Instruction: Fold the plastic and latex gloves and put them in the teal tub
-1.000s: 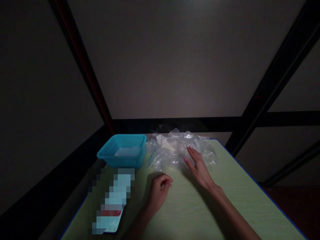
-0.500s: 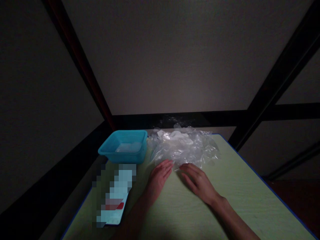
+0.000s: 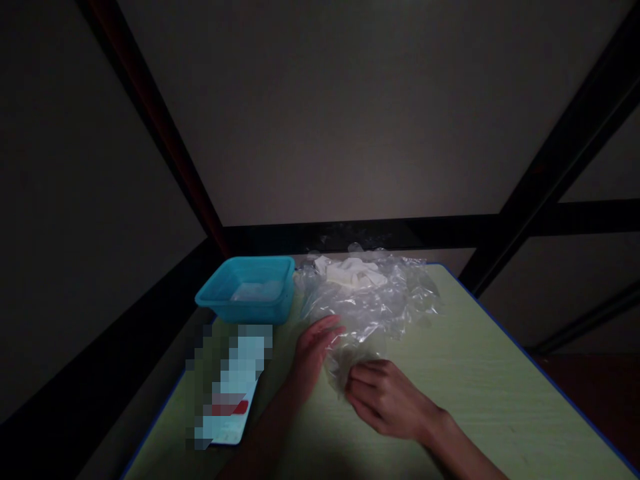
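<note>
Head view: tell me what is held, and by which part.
Right hand holds clear plastic by its near end; whether left hand grips it is unclear.

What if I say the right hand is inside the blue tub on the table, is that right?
Not quite: the head view shows the right hand at the clear plastic, not inside the blue tub. The tub is indeed on the table.

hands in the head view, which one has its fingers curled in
The right hand: its fingers curl in at the clear plastic, while the left hand's are extended.
</note>
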{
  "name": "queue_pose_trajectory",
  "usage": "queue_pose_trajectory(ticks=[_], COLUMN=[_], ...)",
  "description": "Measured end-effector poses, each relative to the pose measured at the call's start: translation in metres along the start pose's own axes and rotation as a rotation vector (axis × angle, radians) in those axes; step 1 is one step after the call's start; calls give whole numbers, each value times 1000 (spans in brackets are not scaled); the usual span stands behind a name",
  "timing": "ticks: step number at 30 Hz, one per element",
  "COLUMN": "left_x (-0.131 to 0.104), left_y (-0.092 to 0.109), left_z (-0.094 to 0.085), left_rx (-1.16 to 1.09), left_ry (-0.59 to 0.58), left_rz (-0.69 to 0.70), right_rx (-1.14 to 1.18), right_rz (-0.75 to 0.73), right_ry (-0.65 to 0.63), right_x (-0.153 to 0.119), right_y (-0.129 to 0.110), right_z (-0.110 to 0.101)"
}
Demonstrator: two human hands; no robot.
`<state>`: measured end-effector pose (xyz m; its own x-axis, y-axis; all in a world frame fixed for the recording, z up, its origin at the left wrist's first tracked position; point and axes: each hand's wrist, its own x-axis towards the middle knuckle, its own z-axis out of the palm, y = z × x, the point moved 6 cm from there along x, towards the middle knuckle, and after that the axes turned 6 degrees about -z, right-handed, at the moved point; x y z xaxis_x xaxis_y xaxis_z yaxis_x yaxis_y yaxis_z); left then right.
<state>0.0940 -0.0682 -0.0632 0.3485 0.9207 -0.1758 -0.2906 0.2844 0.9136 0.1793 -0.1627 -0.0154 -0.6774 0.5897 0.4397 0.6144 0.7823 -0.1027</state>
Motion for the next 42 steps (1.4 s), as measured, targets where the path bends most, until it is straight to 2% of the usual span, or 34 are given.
queue_pose_trajectory(ticks=[6, 11, 14, 16, 18, 19, 21, 24, 28, 34, 42], left_x=[-2, -3, -5, -8, -13, -15, -20, -23, -24, -25, -24], left_y=[2, 2, 2, 2, 0, 0, -2, 0, 4, 3, 1], left_z=[-4, -3, -1, 3, 7, 9, 11, 14, 17, 15, 14], left_rx=[113, 155, 184, 215, 248, 253, 231, 151, 142, 201, 287], left_ry=[36, -17, -105, -208, -310, -345, -394, -413, -397, -395, -397], left_rz=[-8, -43, -76, -105, -145, -166, -208, -229, -227, -275, -246], right_rx=[17, -23, 30, 143, 283, 383, 660, 1037, 1243, 1299, 1239], right_rz=[-96, -30, 174, 414, 639, 708, 749, 658, 620, 803, 890], right_ry=[-7, 152, 317, 425, 483, 483, 425, 330, 304, 322, 326], right_x=[2, -3, -13, -24, -35, -39, -40, -33, -29, -38, -45], right_y=[-16, -4, 22, 47, 67, 73, 78, 70, 62, 72, 78], right_z=[2, -15, -30, -36, -36, -34, -25, -10, 1, 2, 0])
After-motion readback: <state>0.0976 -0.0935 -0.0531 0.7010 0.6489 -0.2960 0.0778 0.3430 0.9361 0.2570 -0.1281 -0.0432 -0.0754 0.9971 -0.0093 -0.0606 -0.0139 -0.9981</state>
